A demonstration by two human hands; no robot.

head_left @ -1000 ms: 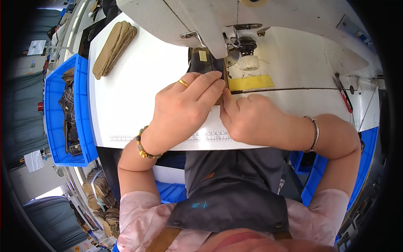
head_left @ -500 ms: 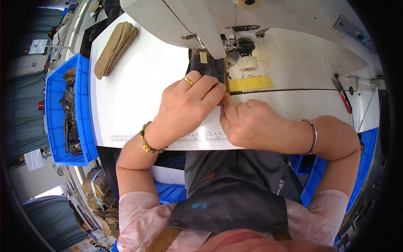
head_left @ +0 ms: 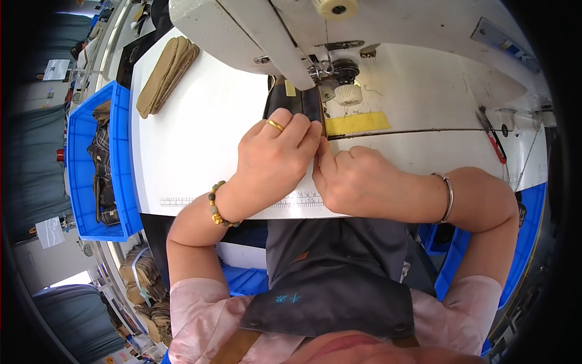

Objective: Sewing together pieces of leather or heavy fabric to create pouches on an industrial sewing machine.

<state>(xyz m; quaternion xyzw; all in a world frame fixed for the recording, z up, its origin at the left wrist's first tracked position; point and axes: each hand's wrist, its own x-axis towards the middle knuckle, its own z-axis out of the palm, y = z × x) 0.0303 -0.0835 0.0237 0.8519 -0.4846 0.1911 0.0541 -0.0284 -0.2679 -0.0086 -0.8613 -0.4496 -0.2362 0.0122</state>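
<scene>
A dark fabric piece [head_left: 295, 100] with a small pale label lies under the head of a white sewing machine [head_left: 242, 36], its near end covered by my fingers. My left hand [head_left: 276, 145], with a gold ring and a beaded bracelet at the wrist, is closed on the fabric with bent fingers. Right beside it, my right hand [head_left: 357, 176] pinches the fabric's near right edge between thumb and forefinger. A brown strip shows along that right edge. The fingertips of both hands nearly meet just in front of the machine's needle area, where the grip is partly hidden.
A stack of tan fabric pieces [head_left: 167, 76] lies at the table's far left. Beyond the left edge stands a blue crate [head_left: 130, 158] holding dark and plaid pieces. Red-handled snips [head_left: 496, 142] lie at the right. A yellow strip [head_left: 357, 124] is stuck beside the needle area.
The view has shifted slightly, moving the machine head a little in the picture. Both hands keep the same hold on the fabric.
</scene>
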